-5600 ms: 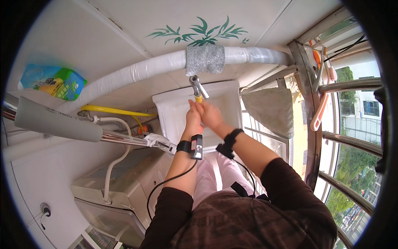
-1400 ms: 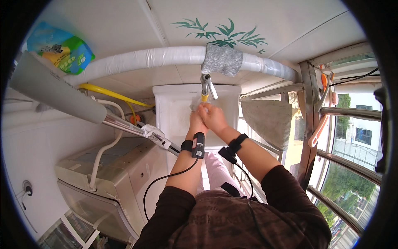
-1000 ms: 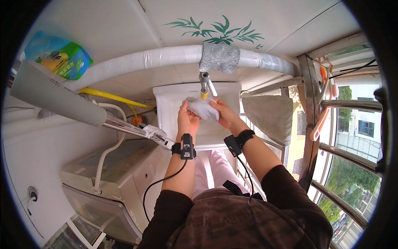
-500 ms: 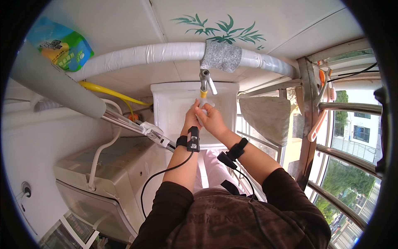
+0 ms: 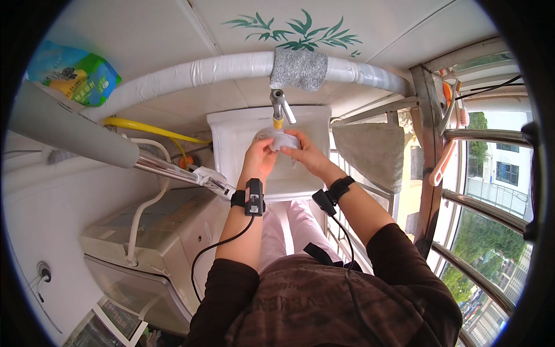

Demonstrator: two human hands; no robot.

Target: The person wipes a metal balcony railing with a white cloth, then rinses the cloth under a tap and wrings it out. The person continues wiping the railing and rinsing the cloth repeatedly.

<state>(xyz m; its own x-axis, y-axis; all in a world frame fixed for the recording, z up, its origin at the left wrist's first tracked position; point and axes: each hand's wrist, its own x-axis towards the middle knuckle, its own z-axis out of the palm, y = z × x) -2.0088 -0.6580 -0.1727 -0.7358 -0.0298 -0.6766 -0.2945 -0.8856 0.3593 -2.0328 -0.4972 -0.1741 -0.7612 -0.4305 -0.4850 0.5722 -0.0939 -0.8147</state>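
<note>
Under the faucet (image 5: pixel 278 103) with the yellow tip, I hold a pale, whitish piece of soft fabric (image 5: pixel 281 140) spread between my hands. I cannot make out exactly what kind of cloth it is. My left hand (image 5: pixel 259 156) grips its left side, thumb and fingers pinching the edge. On the right side, my right hand (image 5: pixel 309 155) has its thumb on the near face and its fingers behind. Both hands are over the white sink (image 5: pixel 222 168), just below the spout. A thin wet-looking strand hangs beneath the fabric.
A grey cloth (image 5: pixel 299 68) drapes over the wrapped pipe (image 5: pixel 202 75) behind the faucet. At left are a grey-handled pole (image 5: pixel 75 130), a yellow hose (image 5: pixel 150 128) and a colourful pouch (image 5: pixel 75 72). A stiff grey cloth (image 5: pixel 370 153) hangs right of the sink, near window bars (image 5: pixel 485 214).
The fabric was bunched small between my closed-together hands. Now my hands are farther apart, and it is opened out between them beneath the faucet.
</note>
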